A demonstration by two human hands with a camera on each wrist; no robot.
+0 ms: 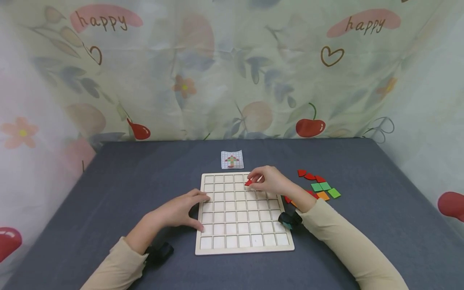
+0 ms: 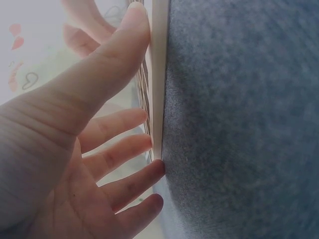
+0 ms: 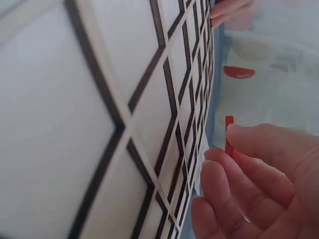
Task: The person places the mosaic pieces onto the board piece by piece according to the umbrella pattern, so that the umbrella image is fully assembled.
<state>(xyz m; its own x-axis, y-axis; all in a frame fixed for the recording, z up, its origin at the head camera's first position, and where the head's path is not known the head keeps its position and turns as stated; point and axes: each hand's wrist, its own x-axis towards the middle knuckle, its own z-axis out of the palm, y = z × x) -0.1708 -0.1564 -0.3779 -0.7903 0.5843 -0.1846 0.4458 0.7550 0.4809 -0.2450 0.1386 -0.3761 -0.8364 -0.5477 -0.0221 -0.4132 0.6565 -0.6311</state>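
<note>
A pale wooden grid board [image 1: 199, 241] with rows of square cells lies on the dark table. My right hand [image 1: 270, 180] is over the board's far right part and pinches a small red tile [image 1: 248, 183] between thumb and fingers. In the right wrist view the red tile [image 3: 229, 135] appears edge-on, apart from the grid. My left hand [image 1: 181, 210] rests on the board's left edge, its thumb and fingers spread. In the left wrist view the thumb [image 2: 107, 64] and fingertips touch the board's rim [image 2: 159, 74]. A small printed pattern card [image 1: 232, 160] lies beyond the board.
Right of the board lie loose tiles: several red ones [image 1: 309, 176], green ones [image 1: 321, 186], a light green one [image 1: 334, 193] and orange ones [image 1: 323, 195]. Some are partly hidden by the right forearm. A patterned curtain [image 1: 224, 80] hangs behind the table [image 1: 137, 169].
</note>
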